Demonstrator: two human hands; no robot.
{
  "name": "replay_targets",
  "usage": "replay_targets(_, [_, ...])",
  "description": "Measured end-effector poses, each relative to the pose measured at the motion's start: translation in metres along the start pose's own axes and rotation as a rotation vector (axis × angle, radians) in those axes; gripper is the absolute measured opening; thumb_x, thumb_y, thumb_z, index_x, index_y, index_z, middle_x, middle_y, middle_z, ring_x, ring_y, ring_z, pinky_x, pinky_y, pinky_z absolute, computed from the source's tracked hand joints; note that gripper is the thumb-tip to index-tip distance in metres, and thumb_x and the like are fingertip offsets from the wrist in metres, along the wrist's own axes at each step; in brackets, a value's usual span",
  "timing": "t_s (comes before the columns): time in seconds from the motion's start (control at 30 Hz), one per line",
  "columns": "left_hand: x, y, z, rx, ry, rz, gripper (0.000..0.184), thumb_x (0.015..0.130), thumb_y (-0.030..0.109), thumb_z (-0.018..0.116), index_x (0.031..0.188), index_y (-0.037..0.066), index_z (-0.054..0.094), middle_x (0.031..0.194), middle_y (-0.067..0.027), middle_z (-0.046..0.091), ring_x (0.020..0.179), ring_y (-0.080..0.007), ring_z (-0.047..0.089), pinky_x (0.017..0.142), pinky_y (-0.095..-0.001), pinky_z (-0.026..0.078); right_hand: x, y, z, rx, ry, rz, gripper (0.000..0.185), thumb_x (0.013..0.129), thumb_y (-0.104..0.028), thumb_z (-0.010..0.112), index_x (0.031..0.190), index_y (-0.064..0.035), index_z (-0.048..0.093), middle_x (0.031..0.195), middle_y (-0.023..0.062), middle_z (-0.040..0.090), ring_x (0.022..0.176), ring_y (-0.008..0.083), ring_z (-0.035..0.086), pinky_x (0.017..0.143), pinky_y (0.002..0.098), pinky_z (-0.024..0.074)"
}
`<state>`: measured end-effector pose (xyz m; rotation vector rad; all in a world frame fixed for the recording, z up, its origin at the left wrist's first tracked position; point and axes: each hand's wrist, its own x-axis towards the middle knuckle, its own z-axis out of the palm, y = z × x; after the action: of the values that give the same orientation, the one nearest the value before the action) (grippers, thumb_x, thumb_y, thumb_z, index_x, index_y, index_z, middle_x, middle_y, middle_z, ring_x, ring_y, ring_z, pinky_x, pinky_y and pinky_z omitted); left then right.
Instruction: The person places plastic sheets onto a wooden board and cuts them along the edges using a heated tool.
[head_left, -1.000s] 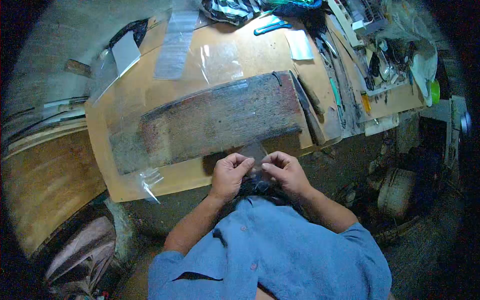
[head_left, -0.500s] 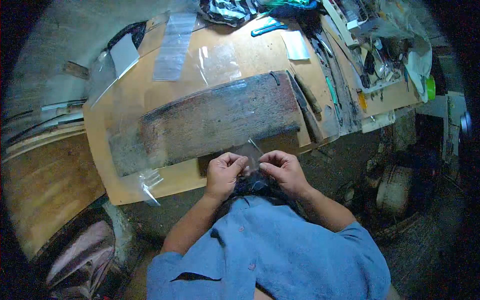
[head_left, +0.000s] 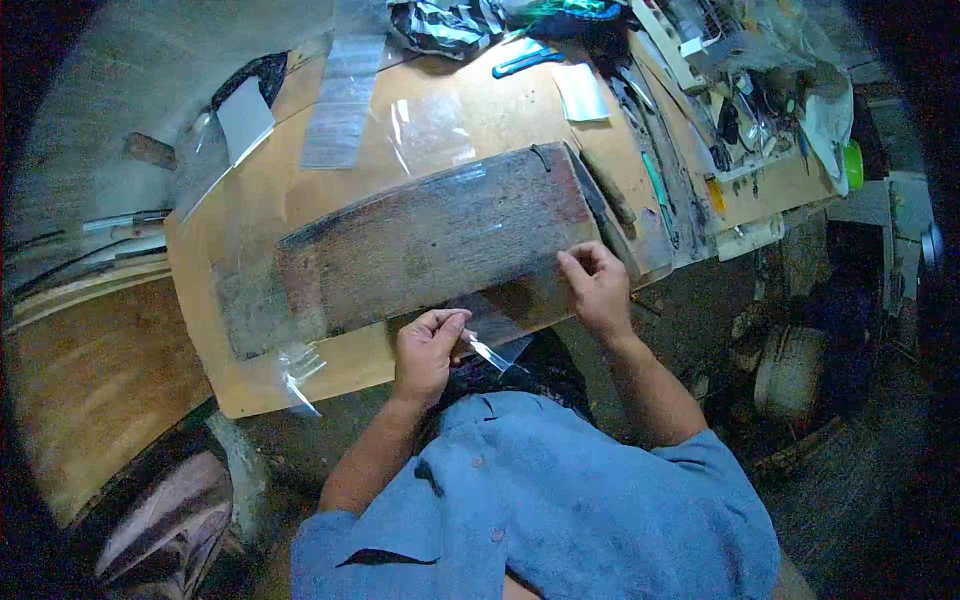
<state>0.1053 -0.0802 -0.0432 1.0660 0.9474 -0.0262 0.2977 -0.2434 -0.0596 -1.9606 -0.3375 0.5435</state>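
My left hand [head_left: 428,352] is just below the front edge of a worn, dark wooden board [head_left: 420,245], its thumb and forefinger pinched on a clear plastic piece [head_left: 492,355]. The plastic hangs to the right of those fingers and catches the light. My right hand [head_left: 603,295] is raised near the board's lower right corner, apart from the left. Its thumb and forefinger are closed together, and anything thin between them cannot be made out.
Clear plastic sheets [head_left: 345,100] lie on the tan table [head_left: 240,385] behind the board. A blue cutter knife [head_left: 527,62] and a pale card [head_left: 582,92] lie farther back. A green pen-like tool [head_left: 655,183] and a cluttered tray [head_left: 765,150] are at right.
My right hand has moved up and to the right, away from the left hand. My left hand has shifted slightly left, and the plastic now hangs from it alone.
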Motion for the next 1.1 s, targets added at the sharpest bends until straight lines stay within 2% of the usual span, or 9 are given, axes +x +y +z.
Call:
replay_targets(0.1, [-0.005, 0.004, 0.001, 0.023, 0.002, 0.022, 0.022, 0.095, 0.020, 0.058, 0.103, 0.001, 0.065, 0.079, -0.0040, 0.067, 0.066, -0.0077, 0.058, 0.059, -0.0233, 0.047, 0.015, 0.006, 0.000, -0.114, 0.107, -0.024, 0.018, 0.087, -0.015, 0.067, 0.094, 0.0013, 0.062, 0.071, 0.0020, 0.060, 0.068, 0.0109, 0.058, 0.065, 0.0277, 0.0479])
replay_targets(0.2, [-0.015, 0.014, 0.002, 0.078, 0.010, 0.017, 0.021, 0.095, 0.019, 0.059, 0.102, 0.001, 0.066, 0.078, -0.0033, 0.067, 0.064, -0.0053, 0.055, 0.056, -0.0214, 0.044, 0.018, 0.009, -0.003, -0.241, 0.096, 0.060, 0.026, 0.080, -0.016, 0.070, 0.099, -0.0013, 0.061, 0.086, 0.0145, 0.063, 0.082, 0.0272, 0.062, 0.077, 0.0374, 0.0490])
replay_targets(0.37, [-0.017, 0.002, -0.003, 0.037, -0.008, 0.068, 0.020, 0.094, 0.018, 0.059, 0.103, 0.000, 0.066, 0.079, -0.0035, 0.067, 0.068, -0.0067, 0.059, 0.059, -0.0221, 0.045, -0.002, -0.011, -0.004, -0.514, 0.317, -0.355, 0.041, 0.078, -0.014, 0.070, 0.113, -0.0032, 0.052, 0.108, 0.0196, 0.051, 0.103, 0.0381, 0.049, 0.091, 0.0448, 0.0411])
replay_targets(0.43, [-0.018, 0.004, -0.004, 0.148, -0.043, 0.133, 0.020, 0.094, 0.016, 0.060, 0.103, -0.001, 0.066, 0.080, -0.0044, 0.068, 0.070, -0.0081, 0.061, 0.062, -0.0226, 0.047, -0.020, -0.021, 0.000, -0.461, 0.242, -0.346, 0.040, 0.080, -0.015, 0.071, 0.114, -0.0024, 0.054, 0.104, 0.0166, 0.057, 0.100, 0.0312, 0.055, 0.088, 0.0403, 0.0445])
replay_targets(0.5, [-0.021, 0.005, -0.006, 0.154, -0.044, 0.052, 0.018, 0.093, 0.013, 0.060, 0.102, -0.002, 0.066, 0.079, -0.0046, 0.068, 0.069, -0.0086, 0.062, 0.063, -0.0233, 0.049, -0.044, -0.034, 0.013, 0.054, -0.231, 0.062, 0.038, 0.084, -0.017, 0.070, 0.115, -0.0013, 0.056, 0.101, 0.0109, 0.061, 0.096, 0.0210, 0.059, 0.086, 0.0336, 0.0466])
replay_targets(0.63, [-0.023, -0.005, -0.010, 0.148, -0.052, 0.061, 0.017, 0.093, 0.012, 0.060, 0.102, -0.001, 0.066, 0.082, -0.0029, 0.067, 0.069, -0.0090, 0.061, 0.065, -0.0242, 0.050, -0.081, -0.020, 0.046, 0.422, -0.572, 0.395, 0.032, 0.087, -0.017, 0.069, 0.114, -0.0011, 0.059, 0.097, 0.0036, 0.063, 0.090, 0.0096, 0.058, 0.080, 0.0259, 0.0478])
replay_targets(0.83, [-0.025, -0.022, -0.029, 0.132, -0.035, 0.045, 0.014, 0.092, 0.010, 0.060, 0.098, -0.001, 0.066, 0.082, -0.0030, 0.067, 0.070, -0.0085, 0.061, 0.066, -0.0236, 0.049, -0.098, -0.021, 0.065, 0.434, -0.516, 0.443, 0.035, 0.087, -0.016, 0.069, 0.116, -0.0014, 0.057, 0.089, 0.0016, 0.063, 0.080, 0.0096, 0.057, 0.071, 0.0255, 0.0482])
replay_targets(0.93, [-0.025, -0.026, -0.033, 0.161, -0.069, 0.046, 0.016, 0.092, 0.012, 0.061, 0.095, -0.002, 0.066, 0.078, -0.0035, 0.066, 0.069, -0.0076, 0.060, 0.063, -0.0239, 0.049, -0.096, -0.019, 0.069, 0.594, -0.601, 0.663, 0.035, 0.084, -0.013, 0.071, 0.114, -0.0017, 0.058, 0.086, -0.0004, 0.061, 0.075, 0.0069, 0.055, 0.065, 0.0226, 0.0445])
replay_targets(1.1, [-0.022, -0.023, -0.037, 0.150, -0.065, 0.047, 0.015, 0.091, 0.013, 0.062, 0.090, -0.002, 0.066, 0.077, -0.0037, 0.066, 0.071, -0.0078, 0.061, 0.064, -0.0243, 0.049, -0.100, -0.013, 0.078, 0.530, -0.627, 0.540, 0.031, 0.086, -0.013, 0.068, 0.112, 0.0001, 0.058, 0.082, -0.0001, 0.059, 0.067, 0.0061, 0.053, 0.062, 0.0209, 0.0440])
